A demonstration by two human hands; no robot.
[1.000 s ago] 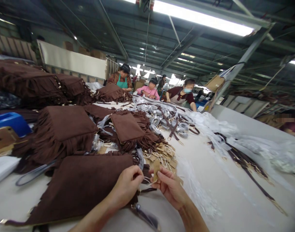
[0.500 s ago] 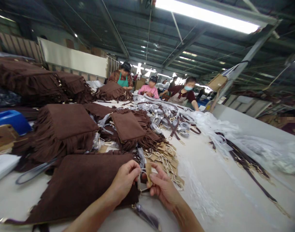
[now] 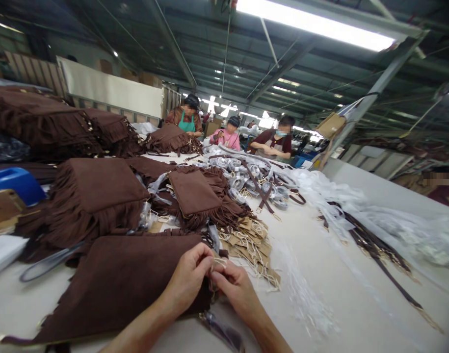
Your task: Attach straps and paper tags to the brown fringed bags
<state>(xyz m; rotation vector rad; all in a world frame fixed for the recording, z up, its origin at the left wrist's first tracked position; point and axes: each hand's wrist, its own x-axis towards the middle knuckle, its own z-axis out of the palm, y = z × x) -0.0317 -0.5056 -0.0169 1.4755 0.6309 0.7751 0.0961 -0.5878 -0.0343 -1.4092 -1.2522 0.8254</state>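
Observation:
A dark brown fringed bag (image 3: 124,279) lies flat in front of me, with its right end under my hands. My left hand (image 3: 191,269) is closed in a pinch on a pale cord (image 3: 220,261) by the bag's upper right corner. Fingertips almost together with it, my right hand (image 3: 237,284) pinches the same cord. The tan tag seen on this cord earlier is mostly hidden by my fingers. Just right of my hands lies a pile of tan tags (image 3: 251,240) with pale cords. A plastic-wrapped strap (image 3: 222,331) rests below them.
More fringed bags (image 3: 106,184) are stacked left and ahead. Wrapped strap coils (image 3: 246,179) and loose brown straps (image 3: 371,245) lie further off, near heaped clear plastic (image 3: 393,230). A blue holder (image 3: 20,184) stands at left. Several people work across the table.
My right hand has turned and moved left against my left hand. The tan tag it held upright is now mostly out of sight, and the cord is bunched between my fingers.

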